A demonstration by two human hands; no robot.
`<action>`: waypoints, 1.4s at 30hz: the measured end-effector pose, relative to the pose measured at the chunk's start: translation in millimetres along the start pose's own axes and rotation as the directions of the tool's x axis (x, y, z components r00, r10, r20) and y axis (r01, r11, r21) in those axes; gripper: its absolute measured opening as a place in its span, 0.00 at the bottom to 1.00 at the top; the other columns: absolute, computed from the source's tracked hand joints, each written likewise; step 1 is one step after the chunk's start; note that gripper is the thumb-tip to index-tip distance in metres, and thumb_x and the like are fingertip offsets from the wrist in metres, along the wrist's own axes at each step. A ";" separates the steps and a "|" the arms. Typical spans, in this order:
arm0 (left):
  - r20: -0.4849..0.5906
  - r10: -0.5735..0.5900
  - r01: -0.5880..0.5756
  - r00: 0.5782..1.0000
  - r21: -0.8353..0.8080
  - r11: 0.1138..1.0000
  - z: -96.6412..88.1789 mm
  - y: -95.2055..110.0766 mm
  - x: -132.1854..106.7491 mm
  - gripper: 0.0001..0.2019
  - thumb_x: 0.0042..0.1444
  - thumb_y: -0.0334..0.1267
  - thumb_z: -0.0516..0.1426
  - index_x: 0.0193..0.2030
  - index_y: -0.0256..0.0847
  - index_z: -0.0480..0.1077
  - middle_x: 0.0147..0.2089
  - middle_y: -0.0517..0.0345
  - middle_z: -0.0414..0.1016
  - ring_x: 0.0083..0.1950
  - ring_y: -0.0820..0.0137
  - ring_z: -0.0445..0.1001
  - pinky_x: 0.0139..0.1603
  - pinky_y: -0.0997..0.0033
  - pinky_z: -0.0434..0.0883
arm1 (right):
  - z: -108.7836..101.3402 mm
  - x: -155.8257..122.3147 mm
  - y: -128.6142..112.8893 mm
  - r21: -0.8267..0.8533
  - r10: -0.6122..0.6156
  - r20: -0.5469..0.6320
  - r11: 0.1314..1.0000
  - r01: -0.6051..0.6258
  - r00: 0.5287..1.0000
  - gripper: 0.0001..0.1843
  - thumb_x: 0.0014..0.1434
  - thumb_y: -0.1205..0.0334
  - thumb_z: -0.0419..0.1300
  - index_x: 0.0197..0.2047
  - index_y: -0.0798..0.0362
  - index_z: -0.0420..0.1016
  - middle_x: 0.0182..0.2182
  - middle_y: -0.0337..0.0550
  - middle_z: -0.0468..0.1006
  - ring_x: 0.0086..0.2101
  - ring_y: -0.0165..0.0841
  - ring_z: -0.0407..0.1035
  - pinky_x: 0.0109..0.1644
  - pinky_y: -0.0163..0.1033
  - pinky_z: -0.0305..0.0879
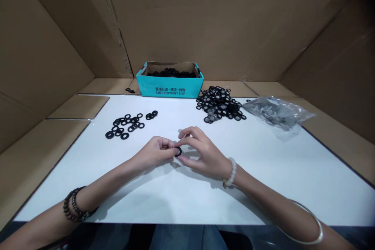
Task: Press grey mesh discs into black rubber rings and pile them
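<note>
The left hand [152, 152] and right hand [202, 152] come together, pinching a black rubber ring [178, 151] partly hidden by their fingers, above a white table [249, 187], with scattered black rings [124, 125] left, mesh-centred black washers [218, 103], a crumpled clear plastic bag [277, 112] right, and a turquoise cardboard box [170, 88] beyond.

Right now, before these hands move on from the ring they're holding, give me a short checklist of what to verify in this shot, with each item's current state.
Ring held: ok. The black rubber ring is pinched between the fingers of the left hand and the right hand.
Ring's centre: cannot tell. Fingers hide it.
Sorted groups: ok. The loose black rings lie left, apart from the pile of mesh-centred rings on the right.
Teal cardboard box: ok. It stands open, with black rings inside.
Strays: not ok. A few black rings lie on the cardboard left of the box, off the white sheet.
</note>
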State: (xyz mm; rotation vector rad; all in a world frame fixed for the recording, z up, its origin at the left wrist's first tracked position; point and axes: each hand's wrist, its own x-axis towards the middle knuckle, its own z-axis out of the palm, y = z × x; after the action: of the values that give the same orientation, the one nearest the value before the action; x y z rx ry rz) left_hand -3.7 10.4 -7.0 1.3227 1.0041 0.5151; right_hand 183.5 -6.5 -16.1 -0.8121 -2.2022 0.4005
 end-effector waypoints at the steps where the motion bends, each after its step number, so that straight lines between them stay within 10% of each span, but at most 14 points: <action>1: 0.003 0.001 -0.001 1.000 -0.001 1.000 0.4 0.1 0.1 0.12 0.46 0.43 0.60 0.22 0.36 0.70 0.19 0.60 0.67 0.21 0.76 0.60 0.24 0.74 0.55 | 2.2 -0.7 -0.1 -0.022 0.002 -0.021 1.000 -0.002 1.000 0.09 0.55 0.62 0.60 0.41 0.52 0.70 0.41 0.47 0.69 0.42 0.37 0.64 0.45 0.45 0.64; 8: -0.038 0.018 -0.019 0.999 -0.040 0.999 -1.3 -2.0 5.1 0.12 0.46 0.44 0.61 0.28 0.35 0.70 0.26 0.57 0.72 0.26 0.74 0.67 0.31 0.72 0.64 | 9.7 1.3 3.8 -0.242 0.030 -0.139 0.968 -0.063 0.990 0.09 0.55 0.59 0.61 0.37 0.55 0.69 0.37 0.48 0.71 0.39 0.38 0.64 0.43 0.44 0.59; 11: -0.226 0.171 -0.127 0.959 0.198 0.972 -23.6 -2.8 13.3 0.15 0.51 0.46 0.57 0.40 0.37 0.69 0.39 0.51 0.74 0.36 0.68 0.71 0.37 0.67 0.67 | -5.4 4.0 31.4 -0.353 0.127 -0.221 0.914 -0.201 0.967 0.08 0.56 0.60 0.59 0.38 0.55 0.71 0.40 0.51 0.71 0.42 0.41 0.64 0.45 0.46 0.58; 16: -0.403 0.554 0.023 0.728 0.823 0.568 -86.4 -12.6 35.8 0.15 0.55 0.43 0.54 0.45 0.38 0.71 0.50 0.45 0.72 0.54 0.54 0.64 0.54 0.55 0.60 | -35.8 -4.8 93.0 -0.555 0.377 -0.342 0.658 -0.509 0.861 0.12 0.58 0.61 0.55 0.43 0.56 0.74 0.45 0.55 0.69 0.45 0.48 0.60 0.43 0.50 0.56; 21: -0.318 0.620 0.095 0.717 0.926 0.365 -110.9 -21.2 48.7 0.14 0.56 0.43 0.53 0.40 0.38 0.76 0.52 0.43 0.71 0.56 0.51 0.60 0.54 0.54 0.60 | -38.8 -9.8 101.7 -0.624 0.431 -0.341 0.561 -0.544 0.835 0.14 0.59 0.63 0.53 0.46 0.56 0.75 0.46 0.57 0.70 0.46 0.50 0.59 0.44 0.53 0.53; 25: -0.339 0.643 0.090 0.687 0.917 0.388 -107.1 -19.9 47.6 0.12 0.55 0.41 0.54 0.35 0.41 0.78 0.46 0.47 0.76 0.52 0.53 0.64 0.52 0.56 0.62 | -28.9 -4.2 79.3 -0.612 0.322 -0.292 0.660 -0.434 0.901 0.16 0.61 0.64 0.53 0.51 0.57 0.72 0.47 0.57 0.71 0.47 0.48 0.60 0.46 0.52 0.53; 29: -0.474 0.618 -0.044 0.627 0.771 0.636 -99.8 -15.2 42.3 0.10 0.50 0.43 0.59 0.31 0.40 0.78 0.41 0.48 0.78 0.47 0.56 0.68 0.51 0.59 0.61 | -17.2 0.2 56.8 -0.430 0.191 0.057 0.891 -0.149 0.980 0.12 0.62 0.65 0.52 0.42 0.54 0.77 0.37 0.50 0.76 0.40 0.40 0.65 0.43 0.46 0.58; 33: -0.633 0.338 -0.208 0.697 0.273 0.939 -80.6 -11.3 37.4 0.15 0.40 0.46 0.65 0.30 0.37 0.77 0.34 0.51 0.78 0.35 0.65 0.71 0.39 0.67 0.65 | -10.0 1.5 44.2 -0.311 0.149 0.255 0.948 -0.065 0.955 0.09 0.60 0.65 0.57 0.42 0.56 0.77 0.36 0.49 0.77 0.39 0.38 0.67 0.43 0.43 0.62; 42: -0.378 0.111 -0.158 0.919 -0.095 0.983 -34.4 -8.8 25.8 0.15 0.38 0.45 0.67 0.30 0.35 0.77 0.31 0.51 0.76 0.29 0.73 0.70 0.31 0.74 0.66 | -7.5 3.9 40.5 -0.320 0.163 0.246 0.944 -0.079 0.956 0.06 0.58 0.71 0.57 0.37 0.58 0.76 0.34 0.50 0.77 0.38 0.37 0.69 0.41 0.42 0.66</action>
State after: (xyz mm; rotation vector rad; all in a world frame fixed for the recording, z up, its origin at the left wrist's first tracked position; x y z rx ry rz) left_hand -21.2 48.2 -21.0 1.2113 1.1725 0.9470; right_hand 204.4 26.7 -29.3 -1.1228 -2.5154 0.2400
